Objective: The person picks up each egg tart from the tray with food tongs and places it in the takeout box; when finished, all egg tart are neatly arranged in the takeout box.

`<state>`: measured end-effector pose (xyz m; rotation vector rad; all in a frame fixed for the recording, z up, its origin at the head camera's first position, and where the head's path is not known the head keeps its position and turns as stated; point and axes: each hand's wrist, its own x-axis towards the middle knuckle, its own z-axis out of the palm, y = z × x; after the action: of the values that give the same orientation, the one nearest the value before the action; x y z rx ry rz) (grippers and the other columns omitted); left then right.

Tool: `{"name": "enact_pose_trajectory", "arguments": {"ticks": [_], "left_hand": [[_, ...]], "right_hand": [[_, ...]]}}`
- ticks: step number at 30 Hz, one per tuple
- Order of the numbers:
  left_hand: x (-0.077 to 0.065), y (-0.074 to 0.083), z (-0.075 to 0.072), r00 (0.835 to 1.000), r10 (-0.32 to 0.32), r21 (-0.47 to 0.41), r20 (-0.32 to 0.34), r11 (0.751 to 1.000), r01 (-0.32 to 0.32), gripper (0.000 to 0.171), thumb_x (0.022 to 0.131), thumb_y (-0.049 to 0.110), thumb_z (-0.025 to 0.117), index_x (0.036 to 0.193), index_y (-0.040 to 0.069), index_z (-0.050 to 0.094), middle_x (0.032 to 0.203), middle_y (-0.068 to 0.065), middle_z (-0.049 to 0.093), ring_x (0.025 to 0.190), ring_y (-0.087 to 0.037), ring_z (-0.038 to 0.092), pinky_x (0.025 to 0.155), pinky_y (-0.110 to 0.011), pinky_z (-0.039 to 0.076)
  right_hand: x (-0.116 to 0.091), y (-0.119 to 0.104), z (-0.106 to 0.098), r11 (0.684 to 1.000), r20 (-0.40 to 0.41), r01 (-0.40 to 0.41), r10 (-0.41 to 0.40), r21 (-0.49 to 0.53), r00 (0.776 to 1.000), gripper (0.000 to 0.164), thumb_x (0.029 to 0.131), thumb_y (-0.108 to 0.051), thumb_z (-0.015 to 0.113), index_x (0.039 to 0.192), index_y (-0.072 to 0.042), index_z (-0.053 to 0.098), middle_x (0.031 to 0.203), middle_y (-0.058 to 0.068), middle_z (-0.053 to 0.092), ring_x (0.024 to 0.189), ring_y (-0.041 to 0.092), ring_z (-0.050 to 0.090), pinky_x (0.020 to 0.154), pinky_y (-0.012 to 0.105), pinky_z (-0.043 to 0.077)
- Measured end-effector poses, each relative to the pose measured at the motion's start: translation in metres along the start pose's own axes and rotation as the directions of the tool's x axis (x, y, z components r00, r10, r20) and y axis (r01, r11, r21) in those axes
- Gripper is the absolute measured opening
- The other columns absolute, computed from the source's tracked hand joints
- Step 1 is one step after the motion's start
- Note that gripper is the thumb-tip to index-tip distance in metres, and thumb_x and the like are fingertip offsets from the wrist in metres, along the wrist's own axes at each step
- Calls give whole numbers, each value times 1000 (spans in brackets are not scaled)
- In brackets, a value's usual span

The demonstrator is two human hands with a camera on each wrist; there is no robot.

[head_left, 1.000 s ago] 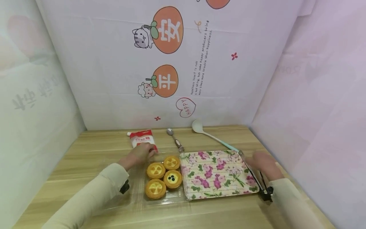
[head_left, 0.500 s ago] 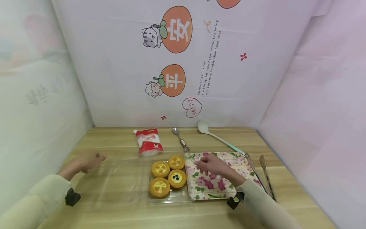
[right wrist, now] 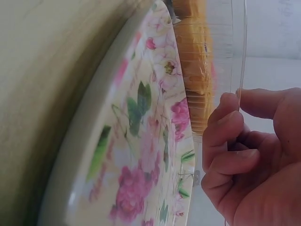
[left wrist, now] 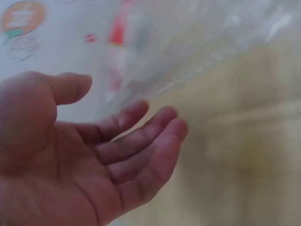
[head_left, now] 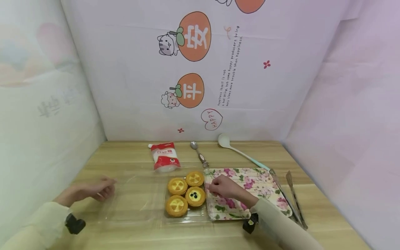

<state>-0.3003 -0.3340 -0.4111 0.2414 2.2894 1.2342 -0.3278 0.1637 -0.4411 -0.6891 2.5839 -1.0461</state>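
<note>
My right hand (head_left: 226, 187) is over the left side of a flowered tray (head_left: 265, 191). In the right wrist view its thumb and forefinger pinch the thin rim of a clear plastic box (right wrist: 225, 42). Several egg tarts (head_left: 176, 205) sit in that box, one topped with dark berries. To the left spreads the box's clear lid (head_left: 134, 194), flat on the table. Beside the lid's left edge is my left hand (head_left: 93, 190), palm turned up and fingers loosely bent in the left wrist view. Nothing is in it, and whether it touches the lid I cannot tell.
A red-and-white sugar bag (head_left: 165, 158) lies behind the box, with a spoon (head_left: 200, 155) beside it. A white ladle (head_left: 237, 150) with a green handle is at the back. Metal tongs (head_left: 295, 199) lie along the tray's right side. Printed cloth walls (head_left: 193, 69) enclose the table.
My left hand has gone from beside the sugar bag to the lid's left edge. My right hand has left the tongs and moved left across the tray to the box's rim.
</note>
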Motion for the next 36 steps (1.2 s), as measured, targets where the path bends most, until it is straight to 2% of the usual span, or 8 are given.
{"name": "enact_pose_trajectory", "arguments": {"ticks": [4,7,12,17,19,22,27,36], "left_hand": [[-18,32,-25,986,165,-12,11,986,-165,49,109,31,27,101,-5,59,92,-6,68,82,-16,66,73,-31,56],[-23,66,-24,935,353,-36,-39,934,-354,46,109,25,29,111,-13,54,107,-12,70,97,-19,68,82,-32,55],[-1,111,25,756,640,107,-139,769,-631,30,107,12,38,113,-4,62,117,-8,69,102,-19,67,86,-35,55],[41,127,89,588,809,479,-17,522,-705,22,100,11,54,116,18,68,138,-6,57,123,-31,55,96,-48,49],[56,125,108,550,834,577,37,432,-693,25,97,13,59,120,20,67,144,-10,51,134,-35,45,103,-54,41],[73,117,126,540,839,662,66,368,-653,31,94,15,62,124,18,65,146,-17,47,139,-42,35,106,-64,30],[88,105,142,591,806,737,36,378,-560,33,92,21,63,125,21,64,145,-17,48,140,-41,33,104,-69,26],[98,101,154,584,812,801,17,338,-494,31,91,25,64,122,24,67,139,-13,55,136,-38,40,106,-66,26]], "right_hand": [[-1,-2,1,1000,-10,-6,6,3,1000,44,102,-27,50,65,-6,60,51,-4,44,44,10,31,43,27,30],[-5,-3,2,999,-25,-29,29,15,999,45,103,-28,50,68,-2,61,52,-3,46,44,11,31,43,27,29],[-7,-2,3,999,-28,-29,30,40,999,47,103,-32,50,71,0,62,55,3,51,44,12,34,44,28,30],[-7,-1,5,997,-27,-15,17,71,999,45,103,-30,50,74,2,63,60,12,56,46,11,37,45,27,32],[-7,0,6,996,-29,-9,12,88,1000,43,104,-25,48,75,3,63,61,12,56,46,11,38,45,27,32],[-6,2,8,992,-26,5,-2,130,1000,39,104,-18,46,76,4,61,60,11,54,47,12,39,45,27,33],[-4,4,8,978,26,13,-18,209,1000,36,105,-19,44,79,-1,61,66,20,57,50,18,44,47,31,39],[14,8,-17,969,-113,-50,80,242,990,32,106,-19,42,106,3,64,91,17,63,74,27,58,61,37,45]]}}
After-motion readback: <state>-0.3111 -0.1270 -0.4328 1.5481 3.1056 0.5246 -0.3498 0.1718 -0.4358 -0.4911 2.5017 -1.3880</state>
